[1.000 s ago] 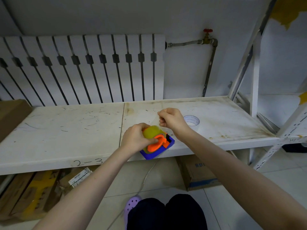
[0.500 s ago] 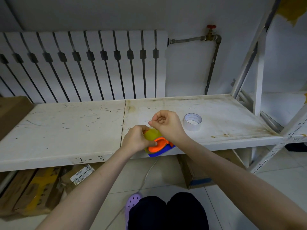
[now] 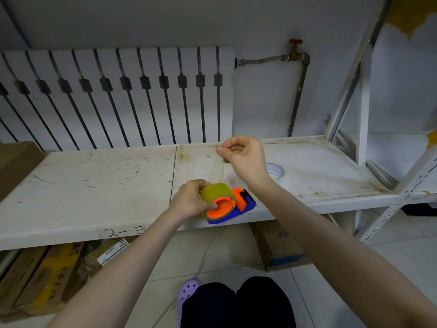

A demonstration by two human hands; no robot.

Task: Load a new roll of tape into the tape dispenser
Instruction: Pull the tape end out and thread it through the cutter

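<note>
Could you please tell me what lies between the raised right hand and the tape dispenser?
In the head view, only bare shelf shows between the right hand and the dispenser; a pulled tape strand may span it, but I cannot tell.

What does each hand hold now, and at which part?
The left hand grips the yellow tape roll on the dispenser by its rim. The right hand is pinched, perhaps on the tape's end; this cannot be told.

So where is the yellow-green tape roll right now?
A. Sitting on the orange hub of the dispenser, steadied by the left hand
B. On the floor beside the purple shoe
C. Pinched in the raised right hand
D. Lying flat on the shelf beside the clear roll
A: the yellow-green tape roll sits around the orange hub of the tape dispenser, with the left hand holding it.
</note>
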